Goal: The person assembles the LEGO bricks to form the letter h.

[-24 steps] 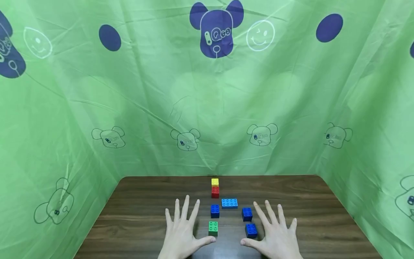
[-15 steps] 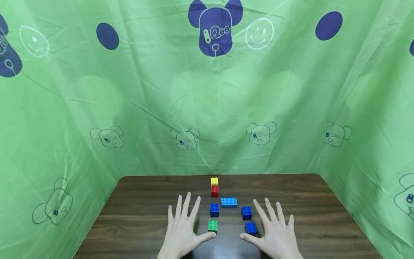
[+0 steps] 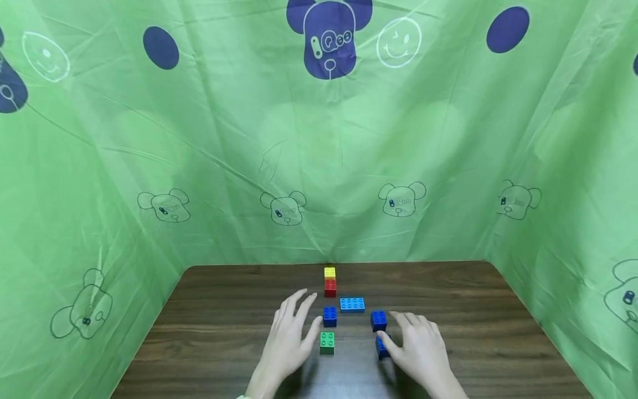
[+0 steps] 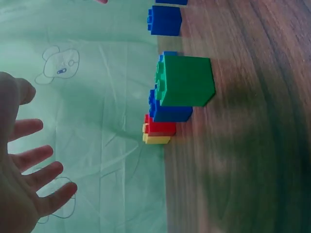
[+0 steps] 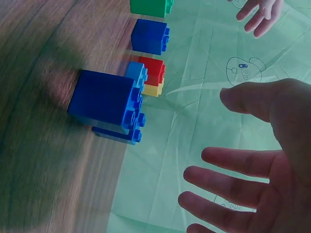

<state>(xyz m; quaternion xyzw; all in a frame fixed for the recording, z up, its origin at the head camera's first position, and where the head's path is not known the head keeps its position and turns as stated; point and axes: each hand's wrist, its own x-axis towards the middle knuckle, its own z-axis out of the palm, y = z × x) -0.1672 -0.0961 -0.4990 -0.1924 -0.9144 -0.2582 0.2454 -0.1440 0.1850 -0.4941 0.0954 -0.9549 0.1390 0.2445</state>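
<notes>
My left hand (image 3: pixel 289 343) hovers over the table with fingers apart and holding nothing. A green building brick (image 3: pixel 327 343) is just right of its thumb, with a dark blue brick (image 3: pixel 330 316) behind. In the left wrist view the green brick (image 4: pixel 187 81) stands well apart from the fingers. My right hand (image 3: pixel 421 346), also holding nothing, hovers beside two more dark blue bricks. Its thumb partly hides the nearer blue brick (image 3: pixel 381 348) in the head view; the farther blue brick (image 3: pixel 379 320) lies by its index finger. The right wrist view shows a gap between hand and nearer brick (image 5: pixel 102 99).
A longer light blue brick (image 3: pixel 352 305) lies between and beyond the hands. Farther back are a red brick (image 3: pixel 330 288) and a yellow brick (image 3: pixel 329 272), in line. A green printed cloth (image 3: pixel 324 233) surrounds the back and sides of the brown table (image 3: pixel 214 310).
Both hands have lifted from their flat, widely spread pose, and their fingers are now closer together and slightly bent. The right thumb has come over the nearer blue brick. The bricks keep their places.
</notes>
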